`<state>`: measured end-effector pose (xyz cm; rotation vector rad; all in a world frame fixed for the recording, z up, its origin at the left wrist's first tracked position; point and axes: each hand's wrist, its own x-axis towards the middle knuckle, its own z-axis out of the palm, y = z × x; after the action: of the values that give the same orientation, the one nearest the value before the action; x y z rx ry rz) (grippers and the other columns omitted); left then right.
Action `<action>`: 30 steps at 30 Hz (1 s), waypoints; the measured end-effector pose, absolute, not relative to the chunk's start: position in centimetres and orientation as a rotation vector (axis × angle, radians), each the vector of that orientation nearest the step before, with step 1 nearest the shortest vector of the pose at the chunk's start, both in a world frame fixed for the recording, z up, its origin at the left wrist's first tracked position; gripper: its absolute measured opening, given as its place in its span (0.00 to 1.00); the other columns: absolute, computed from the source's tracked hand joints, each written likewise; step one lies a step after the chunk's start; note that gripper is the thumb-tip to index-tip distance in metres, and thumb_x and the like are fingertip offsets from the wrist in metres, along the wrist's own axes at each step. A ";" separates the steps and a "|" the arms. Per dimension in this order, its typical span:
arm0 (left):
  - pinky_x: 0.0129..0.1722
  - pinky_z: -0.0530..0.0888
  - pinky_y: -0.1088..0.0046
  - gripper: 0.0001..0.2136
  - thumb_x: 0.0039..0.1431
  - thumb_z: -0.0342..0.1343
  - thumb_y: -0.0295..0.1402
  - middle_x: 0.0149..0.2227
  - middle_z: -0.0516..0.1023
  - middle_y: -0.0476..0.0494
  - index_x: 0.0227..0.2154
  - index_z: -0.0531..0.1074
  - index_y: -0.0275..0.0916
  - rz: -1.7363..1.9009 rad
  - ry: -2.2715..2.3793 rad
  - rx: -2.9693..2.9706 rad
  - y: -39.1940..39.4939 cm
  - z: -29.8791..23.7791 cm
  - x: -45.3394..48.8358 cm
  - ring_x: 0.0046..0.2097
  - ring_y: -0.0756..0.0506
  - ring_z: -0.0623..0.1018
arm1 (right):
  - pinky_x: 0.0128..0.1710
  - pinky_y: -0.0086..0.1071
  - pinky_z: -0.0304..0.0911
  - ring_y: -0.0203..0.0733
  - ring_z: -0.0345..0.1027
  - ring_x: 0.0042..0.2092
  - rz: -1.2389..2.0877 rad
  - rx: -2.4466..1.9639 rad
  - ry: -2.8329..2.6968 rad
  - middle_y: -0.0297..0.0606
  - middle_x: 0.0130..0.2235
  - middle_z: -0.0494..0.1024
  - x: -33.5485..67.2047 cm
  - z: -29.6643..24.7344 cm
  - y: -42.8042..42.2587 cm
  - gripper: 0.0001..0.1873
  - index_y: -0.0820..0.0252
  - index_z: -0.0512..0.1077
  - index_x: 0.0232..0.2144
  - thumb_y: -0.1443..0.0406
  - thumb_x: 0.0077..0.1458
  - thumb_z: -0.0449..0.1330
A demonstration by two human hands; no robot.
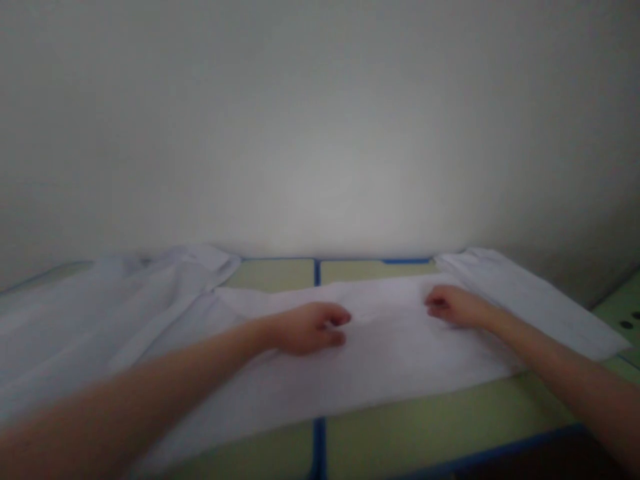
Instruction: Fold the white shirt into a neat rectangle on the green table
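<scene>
White cloth (380, 353) lay spread below both hands. L hand (307, 328), approx. mid-cloth, had thumb and fingertips a little apart, w/ nothing I could see betw. them; R hand (457, 307), nearer the cloth's R end, had its fingers curled, but w/ the blur I couldn't tell whether they'd closed on any fabric. The two were well apart, fingertips facing each other. Just past the R hand, a folded white piece (540, 307) slanted along the R side; on the L sat a rumpled white heap (165, 300), and whether it joined the cloth I couldn't say. Underneath, the pale-green table (450, 417) showed blue edging (480, 455) plus a blue seam (320, 433) running front to back. Far R, another green surface (613, 313) had dark spots (625, 325); a grey wall (320, 133) stood behind.
</scene>
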<state>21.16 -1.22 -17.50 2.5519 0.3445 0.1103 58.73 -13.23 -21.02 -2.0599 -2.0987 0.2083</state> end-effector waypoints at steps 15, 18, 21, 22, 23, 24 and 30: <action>0.40 0.69 0.70 0.11 0.57 0.50 0.38 0.41 0.73 0.43 0.40 0.66 0.39 0.339 0.499 2.544 -2.5 -17.1 20.2 0.41 0.46 0.72 | 0.34 0.31 0.63 0.44 0.72 0.35 0.903 -2.098 -2.258 0.35 0.35 0.79 57.0 -16.1 -13.1 0.17 0.58 0.76 0.34 0.55 0.43 0.62; 0.37 0.69 0.70 0.15 0.52 0.53 0.39 0.39 0.74 0.44 0.41 0.65 0.39 0.311 0.854 2.454 -0.2 -18.7 21.2 0.38 0.46 0.74 | 0.34 0.31 0.62 0.43 0.70 0.35 0.697 -2.086 -2.265 0.37 0.35 0.78 57.7 -17.1 -12.2 0.19 0.59 0.75 0.34 0.52 0.45 0.60; 0.37 0.70 0.70 0.16 0.49 0.54 0.36 0.39 0.76 0.42 0.42 0.67 0.38 0.250 1.018 2.437 2.0 -19.9 21.8 0.38 0.45 0.75 | 0.31 0.32 0.61 0.42 0.68 0.31 0.484 -2.200 -2.243 0.39 0.31 0.76 58.4 -19.0 -11.3 0.21 0.60 0.74 0.31 0.49 0.47 0.58; 0.39 0.70 0.69 0.15 0.49 0.54 0.36 0.39 0.76 0.41 0.41 0.69 0.38 0.255 1.022 2.477 2.5 -20.2 21.8 0.40 0.44 0.75 | 0.32 0.33 0.61 0.43 0.68 0.31 0.420 -2.234 -2.227 0.40 0.30 0.76 58.7 -19.7 -11.1 0.21 0.61 0.74 0.31 0.49 0.47 0.57; 0.43 0.70 0.68 0.16 0.50 0.54 0.36 0.43 0.75 0.40 0.42 0.69 0.38 0.291 0.996 2.536 2.8 -20.3 21.7 0.43 0.43 0.75 | 0.33 0.34 0.63 0.43 0.69 0.31 0.345 -2.240 -2.204 0.41 0.31 0.76 59.0 -20.3 -11.0 0.22 0.61 0.74 0.31 0.48 0.47 0.57; 0.48 0.68 0.67 0.17 0.52 0.53 0.38 0.48 0.73 0.39 0.45 0.69 0.38 0.341 0.938 2.603 2.9 -20.5 21.5 0.48 0.42 0.73 | 0.36 0.36 0.64 0.45 0.70 0.35 0.259 -2.212 -2.177 0.42 0.34 0.77 59.4 -20.9 -10.9 0.23 0.61 0.74 0.33 0.48 0.48 0.57; 0.63 0.48 0.67 0.32 0.61 0.37 0.51 0.66 0.47 0.42 0.64 0.47 0.39 0.115 0.543 2.859 2.6 -22.2 20.2 0.66 0.44 0.49 | 0.63 0.46 0.45 0.48 0.46 0.64 0.165 -2.078 -2.137 0.41 0.63 0.55 62.1 -25.3 -11.9 0.34 0.55 0.59 0.60 0.46 0.59 0.41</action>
<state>20.16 2.63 -22.21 2.8595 0.5426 0.1146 62.09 -11.88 -25.34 -2.0779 -2.1374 0.1653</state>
